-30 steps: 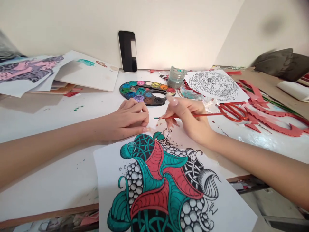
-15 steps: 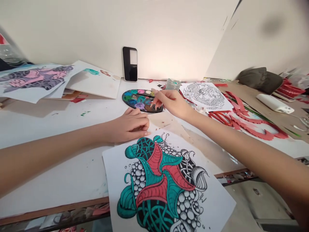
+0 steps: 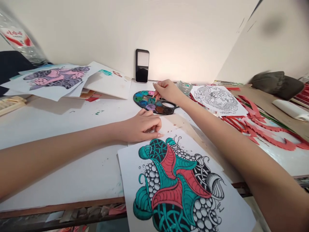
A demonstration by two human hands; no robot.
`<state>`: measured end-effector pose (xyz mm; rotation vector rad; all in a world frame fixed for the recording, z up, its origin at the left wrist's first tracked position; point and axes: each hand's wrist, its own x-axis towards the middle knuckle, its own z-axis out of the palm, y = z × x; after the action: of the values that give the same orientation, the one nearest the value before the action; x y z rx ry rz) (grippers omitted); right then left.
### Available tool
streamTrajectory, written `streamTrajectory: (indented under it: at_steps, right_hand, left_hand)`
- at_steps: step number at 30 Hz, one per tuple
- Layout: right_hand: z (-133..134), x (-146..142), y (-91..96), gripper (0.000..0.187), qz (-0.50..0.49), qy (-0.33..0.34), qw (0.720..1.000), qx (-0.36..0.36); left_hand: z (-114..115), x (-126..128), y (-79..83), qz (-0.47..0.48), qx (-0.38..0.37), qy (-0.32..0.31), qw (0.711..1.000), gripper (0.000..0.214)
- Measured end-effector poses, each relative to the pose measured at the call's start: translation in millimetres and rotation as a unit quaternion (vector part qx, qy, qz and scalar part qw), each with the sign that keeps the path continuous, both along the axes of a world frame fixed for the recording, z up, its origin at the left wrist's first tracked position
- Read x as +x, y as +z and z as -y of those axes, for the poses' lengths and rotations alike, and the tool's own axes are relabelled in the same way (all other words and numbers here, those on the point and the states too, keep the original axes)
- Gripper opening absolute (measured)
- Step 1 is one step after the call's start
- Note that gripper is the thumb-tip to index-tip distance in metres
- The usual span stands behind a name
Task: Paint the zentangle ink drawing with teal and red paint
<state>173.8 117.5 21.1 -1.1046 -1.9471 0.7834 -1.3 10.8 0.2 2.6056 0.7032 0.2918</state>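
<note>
Brush (image 3: 157,94) clenched in right grip (image 3: 168,91), tip now at single paint palette (image 3: 145,104) instead of above paper; left grip (image 3: 142,125) loose, empty, resting on worktop (image 3: 60,161) just beside one teal-red ink drawing (image 3: 176,183).

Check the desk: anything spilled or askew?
The inked teal-and-red drawing sits skewed and overhangs the front edge of the white desk. Small green paint flecks also mark the desktop, left of the palette, looking like stray paint.
</note>
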Motion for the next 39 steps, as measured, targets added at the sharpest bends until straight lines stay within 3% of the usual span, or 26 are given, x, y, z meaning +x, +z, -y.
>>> streamTrajectory:
  at_steps: [11, 21, 27, 30, 34, 39]
  right_hand:
    - [-1.5, 14.5, -2.1, 0.048, -0.052, 0.038, 0.993, -0.102]
    - [-5.6, 19.6, -5.4, 0.048, -0.146, 0.018, 0.972, -0.184]
    - [-2.6, 23.9, 12.9, 0.043, -0.173, 0.010, 0.970, -0.171]
    - [19.1, 27.4, 28.6, 0.044, -0.186, 0.028, 0.965, -0.184]
    - [80.1, 27.4, 37.2, 0.038, -0.204, 0.114, 0.951, -0.203]
    - [152.5, 31.4, 17.4, 0.046, -0.129, 0.110, 0.985, -0.021]
  left_hand:
    - [-0.8, 0.6, -3.2, 0.010, 0.012, -0.004, 1.000, 0.031]
    - [-1.2, -1.2, -4.9, 0.012, 0.011, -0.006, 1.000, 0.030]
    - [-0.5, -0.7, -1.8, 0.008, 0.002, -0.004, 1.000, 0.031]
    - [-0.5, -0.3, -1.6, 0.010, 0.005, -0.004, 1.000, 0.032]
    - [-1.7, -0.2, -4.1, 0.007, 0.018, -0.010, 1.000, 0.032]
    - [-3.8, -1.0, -5.0, -0.007, 0.028, -0.014, 0.999, 0.026]
